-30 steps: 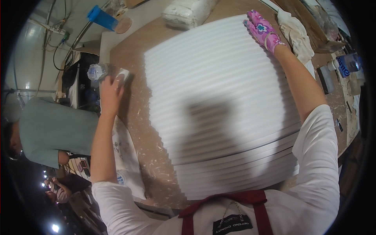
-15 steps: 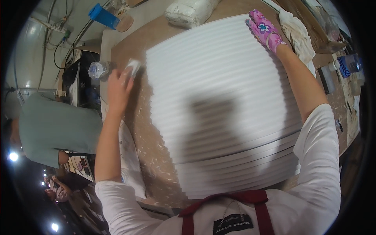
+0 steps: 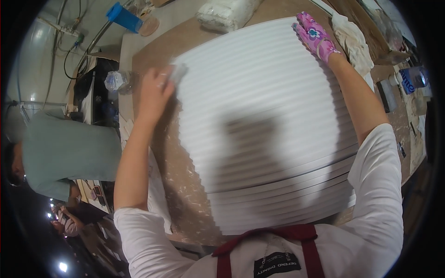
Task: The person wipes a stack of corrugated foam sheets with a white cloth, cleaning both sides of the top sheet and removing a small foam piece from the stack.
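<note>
A broad row of white slats (image 3: 250, 74) lies side by side across the table. My left hand (image 3: 156, 88) is bare and is at the far left ends of the slats. Its fingers are closed round a small pale grey pad (image 3: 179, 73), blurred by motion, so its exact kind does not show. My right hand (image 3: 317, 38) wears a pink flowered glove and rests with fingers stretched out on the far right ends of the slats. A dark shadow falls across the middle of the slats.
The brown tabletop (image 3: 178, 185) shows left of the slats. A clear plastic bottle (image 3: 116, 81) and a blue cup (image 3: 124, 17) are at the left. Beyond lies a white wrapped bundle (image 3: 227, 14). A crumpled cloth (image 3: 351, 39) and a blue-labelled bottle (image 3: 411, 79) are right. A person in green (image 3: 69, 153) stands left.
My left hand has moved away from me and to the right with the pale pad, from beside the slats onto their far left ends. My right hand has stayed in place.
</note>
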The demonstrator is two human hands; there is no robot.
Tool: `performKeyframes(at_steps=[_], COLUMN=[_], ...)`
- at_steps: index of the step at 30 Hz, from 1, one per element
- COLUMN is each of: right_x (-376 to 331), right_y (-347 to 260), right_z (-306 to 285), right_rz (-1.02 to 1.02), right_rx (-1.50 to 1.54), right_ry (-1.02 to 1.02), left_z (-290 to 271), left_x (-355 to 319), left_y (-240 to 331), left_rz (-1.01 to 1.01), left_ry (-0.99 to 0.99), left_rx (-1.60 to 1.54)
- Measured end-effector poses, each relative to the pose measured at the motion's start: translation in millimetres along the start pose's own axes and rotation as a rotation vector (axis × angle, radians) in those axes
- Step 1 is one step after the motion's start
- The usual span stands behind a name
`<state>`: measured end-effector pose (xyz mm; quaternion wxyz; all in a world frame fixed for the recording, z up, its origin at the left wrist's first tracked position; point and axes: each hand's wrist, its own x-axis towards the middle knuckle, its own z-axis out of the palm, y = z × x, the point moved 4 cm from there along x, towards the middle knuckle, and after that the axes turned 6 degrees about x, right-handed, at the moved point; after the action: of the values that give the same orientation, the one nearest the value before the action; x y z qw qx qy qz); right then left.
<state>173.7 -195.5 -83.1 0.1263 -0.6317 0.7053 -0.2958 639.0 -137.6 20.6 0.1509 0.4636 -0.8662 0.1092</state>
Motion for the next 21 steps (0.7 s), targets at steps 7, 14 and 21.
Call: performKeyframes(at_steps=[7, 14, 21], right_x=[2, -3, -2], right_y=[-1, -7, -8], right_z=[-2, -4, -5], right_rz=[-0.006, -0.016, 0.014], right_rx=[0.017, -0.043, 0.028], right_ry=[-0.004, 0.008, -0.009], left_z=[3, 24, 0], left_x=[-24, 17, -2], left_y=[-44, 5, -48], left_rz=[0.042, 0.063, -0.043], left_ry=[-0.214, -0.005, -0.056], left_rx=[0.258, 0.095, 0.241])
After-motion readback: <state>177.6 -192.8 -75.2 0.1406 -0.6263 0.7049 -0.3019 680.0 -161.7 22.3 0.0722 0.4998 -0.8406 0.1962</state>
